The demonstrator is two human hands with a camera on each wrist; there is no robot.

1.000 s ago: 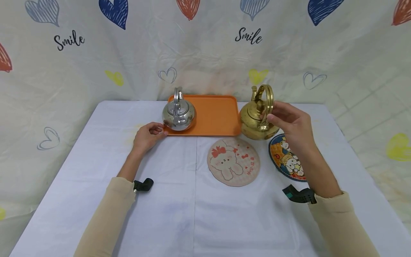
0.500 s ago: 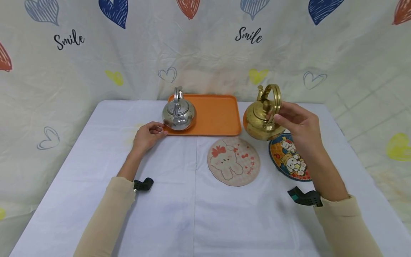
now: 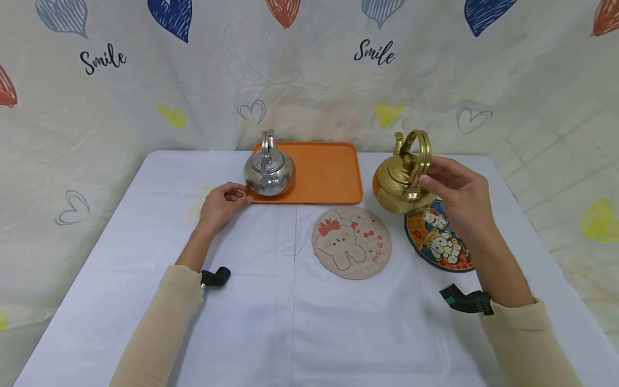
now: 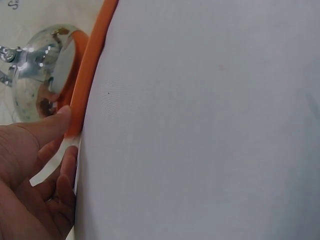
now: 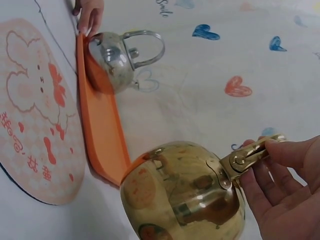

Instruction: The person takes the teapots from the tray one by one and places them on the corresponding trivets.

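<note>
My right hand [image 3: 459, 191] grips the handle of a shiny gold teakettle [image 3: 401, 188], thumb on one side and fingers on the other. The gold kettle is right of the orange tray [image 3: 326, 172] and covers the upper edge of the blue-and-orange cartoon placemat [image 3: 440, 239]; its base is hidden. On the tray's left end stands a silver teakettle [image 3: 268, 171], handle up. My left hand [image 3: 222, 207] pinches the tray's near left corner; in the left wrist view its thumb [image 4: 55, 122] lies on the orange rim beside the silver kettle.
A round pink rabbit placemat [image 3: 351, 244] lies in front of the tray, left of the cartoon one. White cloth [image 3: 251, 322] covers the table. Behind it hangs a pale curtain [image 3: 309, 75] printed with hearts and "Smile".
My right hand has carried the gold kettle to the right, away from the tray's right edge. The left hand, tray and silver kettle stay put.
</note>
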